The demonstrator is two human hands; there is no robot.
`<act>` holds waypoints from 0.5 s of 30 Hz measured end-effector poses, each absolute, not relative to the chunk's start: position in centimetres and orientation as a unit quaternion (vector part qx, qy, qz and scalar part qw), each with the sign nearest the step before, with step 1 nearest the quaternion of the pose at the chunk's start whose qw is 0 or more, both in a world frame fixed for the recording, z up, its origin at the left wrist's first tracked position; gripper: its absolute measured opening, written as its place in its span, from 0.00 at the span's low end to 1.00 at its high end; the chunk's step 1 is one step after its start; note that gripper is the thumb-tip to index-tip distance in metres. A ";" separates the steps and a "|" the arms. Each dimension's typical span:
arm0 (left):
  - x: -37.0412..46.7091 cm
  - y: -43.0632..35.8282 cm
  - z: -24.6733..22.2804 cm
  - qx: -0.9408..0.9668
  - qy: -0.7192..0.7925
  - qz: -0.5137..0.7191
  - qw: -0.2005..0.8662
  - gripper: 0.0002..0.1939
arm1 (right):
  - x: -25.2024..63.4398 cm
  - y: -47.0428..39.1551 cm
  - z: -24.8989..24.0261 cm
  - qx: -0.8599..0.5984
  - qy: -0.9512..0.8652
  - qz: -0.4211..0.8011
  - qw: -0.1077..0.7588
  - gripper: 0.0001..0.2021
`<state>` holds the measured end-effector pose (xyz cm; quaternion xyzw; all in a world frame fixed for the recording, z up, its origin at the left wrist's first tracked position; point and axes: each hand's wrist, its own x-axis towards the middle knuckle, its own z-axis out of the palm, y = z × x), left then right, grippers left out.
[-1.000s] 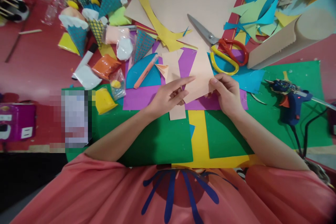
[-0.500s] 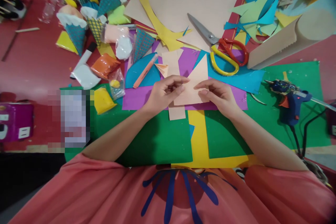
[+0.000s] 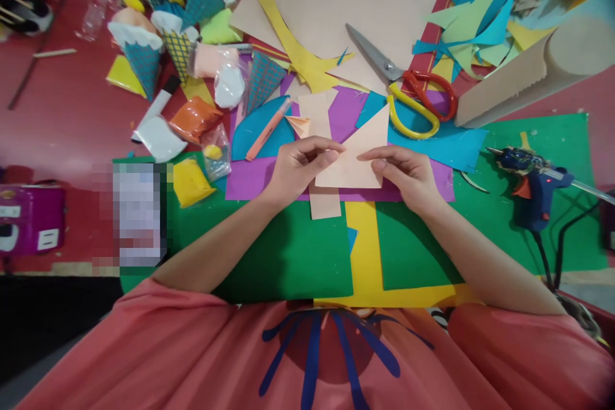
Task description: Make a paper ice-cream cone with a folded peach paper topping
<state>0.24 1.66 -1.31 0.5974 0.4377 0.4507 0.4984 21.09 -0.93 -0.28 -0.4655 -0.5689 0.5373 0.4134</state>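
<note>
A peach-coloured piece of paper (image 3: 355,163) with a slanted top edge and a pointed upper right corner hangs between my hands. My left hand (image 3: 300,170) pinches its left side between thumb and fingers. On the opposite side, the thumb and forefinger of my right hand (image 3: 408,176) close on the right edge. Under it lies a peach paper strip (image 3: 325,204) on purple paper (image 3: 250,180). A small folded peach paper fan (image 3: 298,125) and an orange marker (image 3: 268,129) lie left of the strip. Large scissors (image 3: 391,70) rest open-bladed or nearly closed, I cannot tell which, beyond my right hand.
A blue glue gun (image 3: 541,195) lies at right on a green sheet (image 3: 504,250), near a roll of peach paper (image 3: 509,77). Paper cones (image 3: 141,64) and bags of coloured clay (image 3: 196,118) crowd the left. Paper scraps (image 3: 473,25) pile at the back right.
The peach paper has turned slightly clockwise, its pointed corner shifting right. Both hands keep their pinch on it. The whole view has shifted slightly.
</note>
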 end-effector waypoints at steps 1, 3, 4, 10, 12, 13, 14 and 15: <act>0.2 1.7 -1.3 0.601 0.423 0.445 0.512 0.12 | 21.1 -0.9 -0.3 -0.466 -0.569 0.532 0.420 0.08; 0.2 1.7 -1.3 0.617 0.389 0.427 0.535 0.13 | 21.1 -0.9 -0.4 -0.463 -0.568 0.528 0.429 0.08; 0.2 1.7 -1.3 0.628 0.374 0.414 0.543 0.13 | 21.1 -0.8 -0.5 -0.462 -0.568 0.526 0.432 0.08; 0.1 1.7 -1.1 0.660 0.364 0.362 0.548 0.15 | 21.2 -0.8 -0.6 -0.472 -0.581 0.505 0.430 0.09; 0.2 1.6 -1.1 0.649 0.383 0.376 0.539 0.15 | 21.2 -0.8 -0.6 -0.480 -0.583 0.497 0.427 0.09; 0.2 1.6 -1.1 0.641 0.394 0.383 0.535 0.16 | 21.2 -0.8 -0.6 -0.483 -0.582 0.492 0.430 0.09; 0.2 1.6 -1.2 0.634 0.407 0.388 0.531 0.16 | 21.2 -0.8 -0.6 -0.485 -0.581 0.488 0.435 0.09; 0.3 1.6 -1.2 0.628 0.417 0.394 0.525 0.16 | 21.2 -0.8 -0.5 -0.488 -0.579 0.482 0.440 0.08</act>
